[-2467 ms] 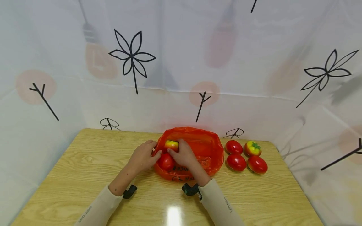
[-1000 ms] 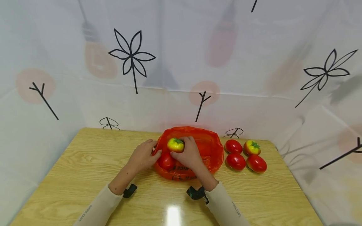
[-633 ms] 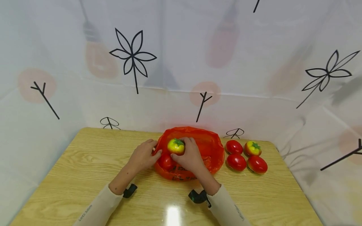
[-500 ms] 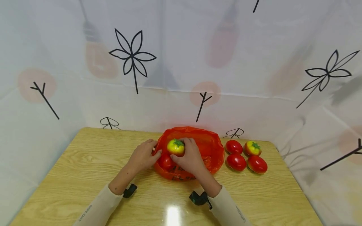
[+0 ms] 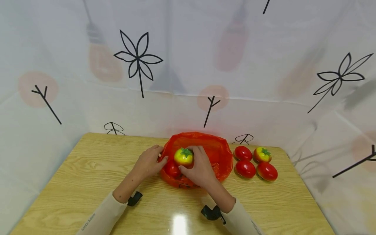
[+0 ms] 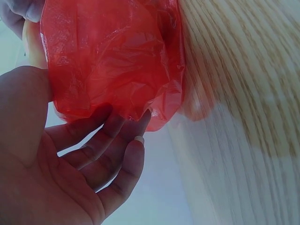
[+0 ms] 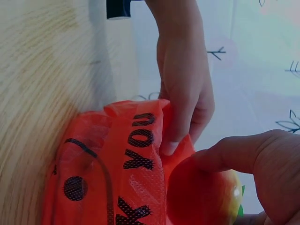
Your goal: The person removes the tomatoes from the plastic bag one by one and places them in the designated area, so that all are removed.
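Note:
A red plastic bag (image 5: pixel 227 156) stands with its mouth spread wide at the back middle of the table. My left hand (image 5: pixel 148 162) holds its left rim, thumb over the inner side and fingers against the outside, as the left wrist view (image 6: pixel 61 154) shows. My right hand (image 5: pixel 201 168) grips a yellow-and-red tomato (image 5: pixel 183 158), green calyx facing up, at the bag's mouth. In the right wrist view the thumb presses on the red side of this tomato (image 7: pixel 201 192). Below it, inside the bag, lies a red tomato (image 5: pixel 172 169). The bag's bottom is partly hidden by my right hand.
Right of the bag, three red tomatoes (image 5: pixel 245 169) and a yellow-red tomato (image 5: pixel 262 154) with its green calyx up sit in a cluster. A printed white cloth (image 5: pixel 182 111) hangs right behind the wooden table (image 5: pixel 97 163).
My right hand has raised the yellow-red tomato from inside the bag's left part, turned its calyx up, then shifted slightly right and towards me. My left hand has stayed at the rim.

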`<move>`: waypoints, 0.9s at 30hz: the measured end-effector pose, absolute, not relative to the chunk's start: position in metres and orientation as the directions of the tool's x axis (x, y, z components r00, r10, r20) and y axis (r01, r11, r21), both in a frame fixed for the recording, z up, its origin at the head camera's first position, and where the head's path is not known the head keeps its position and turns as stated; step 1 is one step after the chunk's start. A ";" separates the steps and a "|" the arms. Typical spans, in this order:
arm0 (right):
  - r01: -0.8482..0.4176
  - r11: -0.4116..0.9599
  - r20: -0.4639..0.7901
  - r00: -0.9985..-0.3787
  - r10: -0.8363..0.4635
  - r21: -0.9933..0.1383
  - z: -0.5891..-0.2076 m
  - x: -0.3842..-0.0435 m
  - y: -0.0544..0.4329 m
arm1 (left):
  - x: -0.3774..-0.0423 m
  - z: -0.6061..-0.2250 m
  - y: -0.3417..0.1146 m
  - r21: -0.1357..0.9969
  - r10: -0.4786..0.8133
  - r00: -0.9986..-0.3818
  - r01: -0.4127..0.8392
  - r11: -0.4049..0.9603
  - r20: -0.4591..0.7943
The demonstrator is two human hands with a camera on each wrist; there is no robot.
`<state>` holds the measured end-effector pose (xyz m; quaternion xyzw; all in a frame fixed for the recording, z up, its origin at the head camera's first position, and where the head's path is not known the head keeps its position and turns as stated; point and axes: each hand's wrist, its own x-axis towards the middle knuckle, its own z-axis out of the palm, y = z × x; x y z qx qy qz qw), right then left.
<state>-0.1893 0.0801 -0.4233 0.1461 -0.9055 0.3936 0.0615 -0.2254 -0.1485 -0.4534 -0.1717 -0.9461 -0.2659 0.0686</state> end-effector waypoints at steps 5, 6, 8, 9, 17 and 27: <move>-0.323 0.642 0.239 -0.946 -0.217 -0.695 -0.423 -0.184 0.083 | -0.225 -0.454 -0.148 0.483 0.288 -0.932 0.360 0.798 0.219; -0.324 0.644 0.241 -0.946 -0.217 -0.693 -0.422 -0.183 0.084 | -0.225 -0.453 -0.148 0.483 0.287 -0.933 0.359 0.799 0.218; -0.329 0.647 0.246 -0.944 -0.218 -0.688 -0.423 -0.181 0.085 | -0.225 -0.454 -0.148 0.482 0.287 -0.933 0.358 0.800 0.217; -0.330 0.650 0.248 -0.944 -0.218 -0.685 -0.423 -0.181 0.086 | -0.225 -0.454 -0.148 0.481 0.286 -0.933 0.357 0.801 0.216; -0.343 0.652 0.271 -0.939 -0.213 -0.676 -0.424 -0.175 0.093 | -0.226 -0.453 -0.147 0.485 0.283 -0.935 0.354 0.800 0.216; -0.302 0.676 0.247 -0.952 -0.180 -0.672 -0.426 -0.166 0.103 | -0.225 -0.453 -0.147 0.487 0.282 -0.936 0.349 0.801 0.209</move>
